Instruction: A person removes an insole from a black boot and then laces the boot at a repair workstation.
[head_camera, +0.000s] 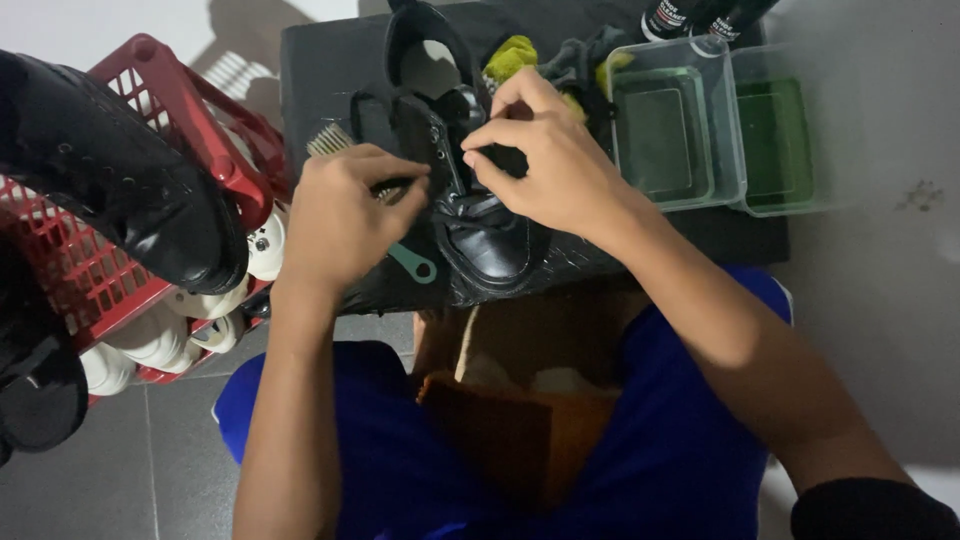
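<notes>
The tabletop (320, 70), dark and wrapped in black sheet, is carrying everything, and the black shoe (480, 235) is lying at its near edge with the toe pointing toward the person. That shoe is the landmark here.

Left of the shoe, off the tabletop, a red basket (150, 75) is holding white shoes, with another black shoe (120, 180) lying across its rim. Right of the shoe, two clear tubs (700, 130) are sitting side by side, each showing green inside (liquid or a pad, I cannot tell which). Behind the shoe, a yellow cloth (510, 55) is bunched up. Just left of the shoe, a brush (330, 140) is poking out from behind the left hand, and a teal handle (415, 265) is lying beside the toe.

The left hand (340, 215) is pinching at the lace area of the shoe, its grip narrow, thumb and forefinger closed on what looks like a lace. The right hand (545, 150) is pinching from the other side, its grip also narrow on the upper near the eyelets.

To my eye the laces are being worked, and it is best done by keeping the shoe flat on the tabletop, one hand steadying the upper while the other is drawing the lace evenly, without jerking the eyelets.
</notes>
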